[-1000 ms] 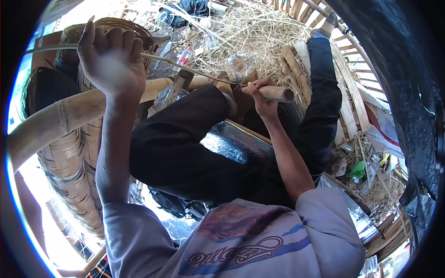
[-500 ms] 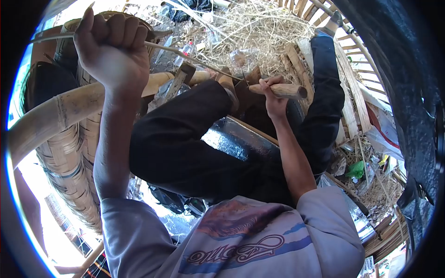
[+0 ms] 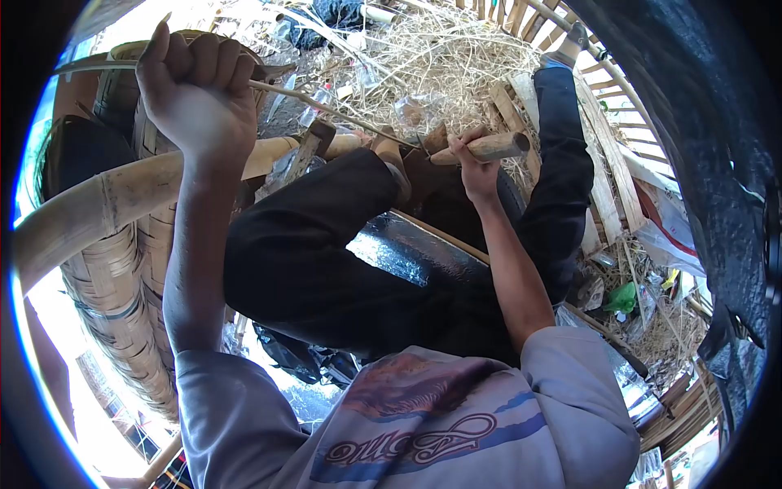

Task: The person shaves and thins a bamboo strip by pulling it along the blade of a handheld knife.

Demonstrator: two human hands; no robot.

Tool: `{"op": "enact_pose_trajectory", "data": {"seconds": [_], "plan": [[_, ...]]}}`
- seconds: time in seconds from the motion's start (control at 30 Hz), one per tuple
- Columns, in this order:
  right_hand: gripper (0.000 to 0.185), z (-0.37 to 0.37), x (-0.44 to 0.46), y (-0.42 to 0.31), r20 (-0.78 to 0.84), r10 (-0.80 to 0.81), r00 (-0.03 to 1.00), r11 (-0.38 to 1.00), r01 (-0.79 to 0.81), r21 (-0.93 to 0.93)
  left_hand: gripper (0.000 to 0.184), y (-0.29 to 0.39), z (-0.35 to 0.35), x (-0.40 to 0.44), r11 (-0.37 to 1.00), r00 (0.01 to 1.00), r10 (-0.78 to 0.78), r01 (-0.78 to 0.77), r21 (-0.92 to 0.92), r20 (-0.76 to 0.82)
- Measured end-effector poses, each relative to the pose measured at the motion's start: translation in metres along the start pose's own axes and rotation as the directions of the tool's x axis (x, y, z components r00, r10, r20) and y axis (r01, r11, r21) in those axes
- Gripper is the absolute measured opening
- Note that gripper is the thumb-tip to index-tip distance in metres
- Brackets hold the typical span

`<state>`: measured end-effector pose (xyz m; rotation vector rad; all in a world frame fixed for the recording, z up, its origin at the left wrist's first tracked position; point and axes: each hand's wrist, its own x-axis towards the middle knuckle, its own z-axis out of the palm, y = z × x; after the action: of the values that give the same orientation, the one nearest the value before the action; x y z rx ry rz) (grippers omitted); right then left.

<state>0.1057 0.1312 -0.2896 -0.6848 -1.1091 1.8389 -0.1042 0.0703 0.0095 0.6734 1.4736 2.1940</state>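
Fingers of the left hand (image 3: 199, 110) are curled into a fist around a slender strip (image 3: 98, 64), with one digit pointed upward; those of the right hand (image 3: 479, 171) are wrapped around a wooden handle (image 3: 501, 147). The strip is held slantwise, its far end brought down near the handle's narrow end, where the contact is too small and shadowed to be told. A shaping or scraping stroke along the strip seems to be in hand; for the next move, a taut strip and a steady, firmly gripped handle would be called for. Flexibility is suggested by the strip's slight bow and thinness. The handle is stout, pale brown and rounded, and is finished with a blunt, darker end. Beside the left forearm, a thick, smooth bamboo pole (image 3: 147, 183) is marked by a ringed node, and broad flat slats are interlaced in the woven bamboo (image 3: 114, 301) beneath. Dry, tangled straw (image 3: 440, 57) is strewn beyond.
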Motion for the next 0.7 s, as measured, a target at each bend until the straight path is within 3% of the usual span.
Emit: {"op": "enact_pose_trajectory", "data": {"seconds": [0.1,0.17,0.3,0.37,0.43,0.47,0.53,0.63,0.7], "plan": [[0.016,0.005,-0.009,0.005,0.101,-0.060,0.993,0.998,0.063,-0.025,0.046,-0.001,-0.001,-0.002,1.000,0.999,-0.008,0.008,0.003,-0.046],[0.015,0.004,-0.011,0.015,0.103,0.095,0.990,0.995,-0.091,-0.046,0.046,0.000,0.001,-0.001,1.000,0.998,0.018,-0.018,-0.001,-0.064],[0.016,-0.008,-0.011,0.007,0.020,-0.049,0.999,0.997,0.050,-0.065,0.046,-0.001,-0.003,-0.001,1.000,0.999,-0.005,0.006,-0.029,0.038],[0.016,-0.005,-0.017,0.008,-0.014,-0.041,0.999,0.999,0.041,-0.034,0.046,-0.001,0.000,0.000,1.000,0.999,-0.007,0.008,-0.029,0.054],[0.017,-0.007,-0.025,0.014,0.043,-0.023,0.999,0.998,0.025,-0.059,0.046,-0.001,0.009,-0.001,0.999,0.995,0.017,-0.013,0.045,-0.101],[0.017,-0.007,-0.020,0.015,0.077,-0.028,0.997,0.997,0.034,-0.067,0.046,0.000,0.008,0.001,0.999,0.995,0.025,-0.021,0.039,-0.092],[0.017,-0.009,-0.010,0.010,0.045,-0.015,0.999,0.999,0.017,-0.046,0.046,0.002,-0.002,0.001,0.999,0.997,-0.036,0.039,-0.037,0.074],[0.018,-0.007,-0.012,0.007,-0.005,0.075,0.997,0.997,-0.075,-0.010,0.046,0.003,-0.006,0.001,0.998,0.990,-0.040,0.046,-0.040,0.136],[0.016,-0.009,-0.013,0.017,0.111,0.030,0.993,0.998,-0.024,-0.053,0.045,0.001,-0.013,0.000,0.987,0.975,-0.080,0.107,-0.119,0.205]]}}
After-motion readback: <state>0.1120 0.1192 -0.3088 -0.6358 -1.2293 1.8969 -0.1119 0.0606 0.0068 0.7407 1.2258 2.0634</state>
